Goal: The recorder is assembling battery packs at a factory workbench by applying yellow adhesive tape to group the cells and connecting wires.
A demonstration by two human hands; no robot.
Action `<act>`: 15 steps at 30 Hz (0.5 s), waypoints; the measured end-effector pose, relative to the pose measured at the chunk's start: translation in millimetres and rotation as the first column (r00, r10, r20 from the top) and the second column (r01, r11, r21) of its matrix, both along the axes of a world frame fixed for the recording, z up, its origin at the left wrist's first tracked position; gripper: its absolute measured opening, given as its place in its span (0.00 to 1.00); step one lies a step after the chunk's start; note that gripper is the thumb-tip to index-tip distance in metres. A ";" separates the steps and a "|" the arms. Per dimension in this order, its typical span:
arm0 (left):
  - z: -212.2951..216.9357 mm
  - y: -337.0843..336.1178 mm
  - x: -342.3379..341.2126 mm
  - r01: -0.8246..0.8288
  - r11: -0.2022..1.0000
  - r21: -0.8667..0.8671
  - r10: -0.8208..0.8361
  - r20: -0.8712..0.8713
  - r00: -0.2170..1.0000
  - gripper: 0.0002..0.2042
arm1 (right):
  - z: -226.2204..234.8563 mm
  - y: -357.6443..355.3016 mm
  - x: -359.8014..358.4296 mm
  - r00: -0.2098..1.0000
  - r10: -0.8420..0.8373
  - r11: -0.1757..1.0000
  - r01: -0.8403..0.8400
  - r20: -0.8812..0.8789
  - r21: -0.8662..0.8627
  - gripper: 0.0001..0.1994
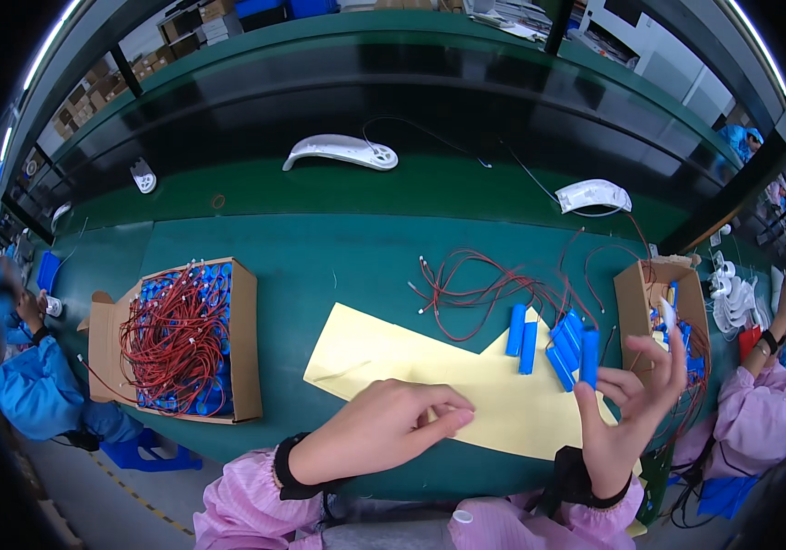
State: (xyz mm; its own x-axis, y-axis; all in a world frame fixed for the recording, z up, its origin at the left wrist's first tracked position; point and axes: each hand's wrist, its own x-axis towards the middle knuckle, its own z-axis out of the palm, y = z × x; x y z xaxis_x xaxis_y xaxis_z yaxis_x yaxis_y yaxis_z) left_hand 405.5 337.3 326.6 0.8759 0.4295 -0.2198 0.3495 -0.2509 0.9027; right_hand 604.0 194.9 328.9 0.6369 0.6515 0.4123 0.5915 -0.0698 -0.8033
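My right hand [633, 412] pinches a blue cylindrical battery [589, 356] between thumb and a bent finger, its other fingers raised and spread. The battery stands upright over the right part of the yellow paper sheets [393, 353]. Beside it on the paper lie several more blue batteries [527, 346], with red wires [476, 284] running off behind them. Over the front of the paper, my left hand [393, 426] has its thumb and fingertips drawn together. Whether anything small sits between them is hidden.
At left, an open cardboard box [246, 357] holds blue batteries and tangled red wires. Another cardboard box [631, 307] stands at right, red wires spilling out. Curved white plastic parts [338, 149] lie on the back ledge. Co-workers sit on both sides.
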 end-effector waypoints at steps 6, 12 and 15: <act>-18.1 -3.9 6.8 -0.134 0.968 -0.212 0.204 0.352 0.913 0.16 | -15.1 33.9 -45.8 0.916 0.380 0.910 -0.395 0.130 0.128 0.49; -30.0 18.6 -12.0 -0.233 0.825 -0.515 0.445 0.338 0.829 0.14 | -26.6 71.7 -42.8 0.773 0.489 0.871 -0.406 -0.404 0.276 0.19; -32.8 20.9 -14.7 -0.220 0.834 -0.507 0.405 0.291 0.867 0.17 | -43.4 69.1 -30.5 0.508 0.486 0.865 -0.396 -0.712 0.308 0.03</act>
State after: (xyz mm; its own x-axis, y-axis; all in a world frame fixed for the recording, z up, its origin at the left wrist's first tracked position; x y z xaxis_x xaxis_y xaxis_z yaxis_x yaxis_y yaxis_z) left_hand 390.8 358.2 293.8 0.7635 0.6302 -0.1415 -0.0457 0.2712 0.9614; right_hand 573.5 264.0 285.5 0.3808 0.9246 0.0078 -0.2867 0.1261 -0.9497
